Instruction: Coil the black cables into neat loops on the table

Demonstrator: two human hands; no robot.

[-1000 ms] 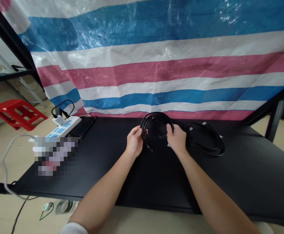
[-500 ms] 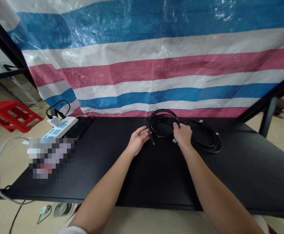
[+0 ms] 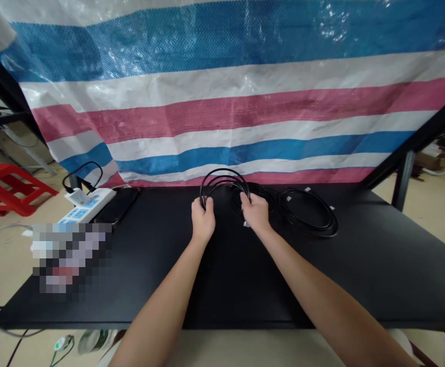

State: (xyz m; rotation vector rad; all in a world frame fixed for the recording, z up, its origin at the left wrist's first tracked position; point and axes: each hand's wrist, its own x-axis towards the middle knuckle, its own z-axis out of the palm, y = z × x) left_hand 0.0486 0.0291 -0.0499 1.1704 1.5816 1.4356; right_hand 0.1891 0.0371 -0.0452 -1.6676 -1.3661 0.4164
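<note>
A coil of thin black cable (image 3: 224, 179) stands up from the black table (image 3: 245, 275) near its far edge. My left hand (image 3: 202, 223) is closed round the coil's left side. My right hand (image 3: 256, 213) is closed round its right side. To the right, a second, larger coil of black cable (image 3: 309, 218) with small white tags lies flat on the table, apart from both hands.
A striped blue, white and pink tarpaulin (image 3: 230, 102) hangs behind the table. At the far left corner lie a white power strip (image 3: 87, 205) with a black plug and a dark phone (image 3: 116, 206). A red stool (image 3: 4, 188) stands on the floor at left.
My left hand, open half a second ago, has closed on the coil's left side. Both hands and the coil have shifted left, away from the larger coil.
</note>
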